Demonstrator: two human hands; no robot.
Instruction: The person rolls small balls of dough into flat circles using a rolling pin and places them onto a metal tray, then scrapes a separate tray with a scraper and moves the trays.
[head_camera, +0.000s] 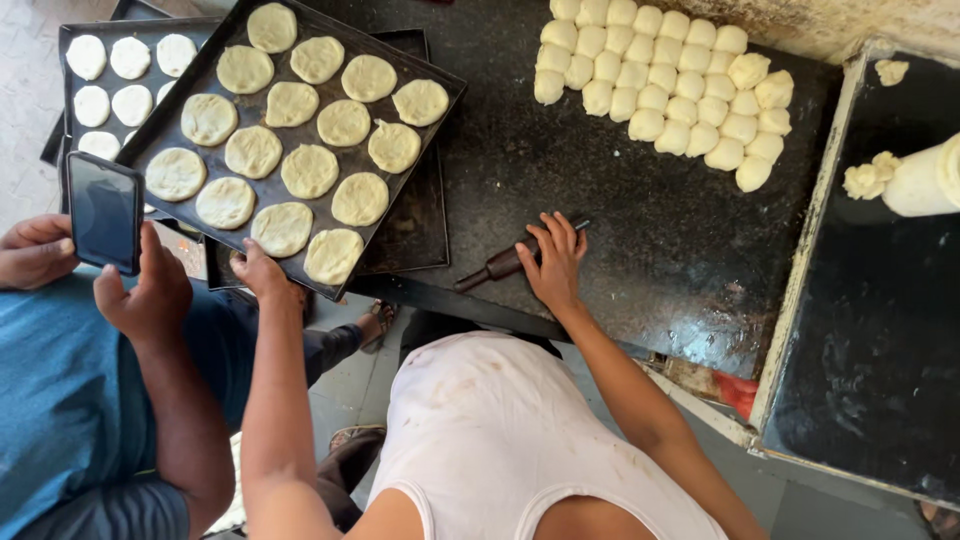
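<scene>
My left hand (262, 272) grips the near edge of a black baking tray (448, 85) filled with several flattened dough discs (310, 170). The tray sits tilted across other trays at the counter's left end. My right hand (553, 260) lies on a dark rolling pin (500, 266) on the black stone counter (650, 250), fingers curled over its far end. Several rows of round dough balls (660, 90) are packed together at the back of the counter, beyond my right hand.
A second tray of dough discs (120, 70) lies at far left, and an empty tray (410, 220) sits beneath the held one. Another person in a blue shirt holds a phone (104, 212) at left. A black surface (880, 330) with dough scraps stands at right.
</scene>
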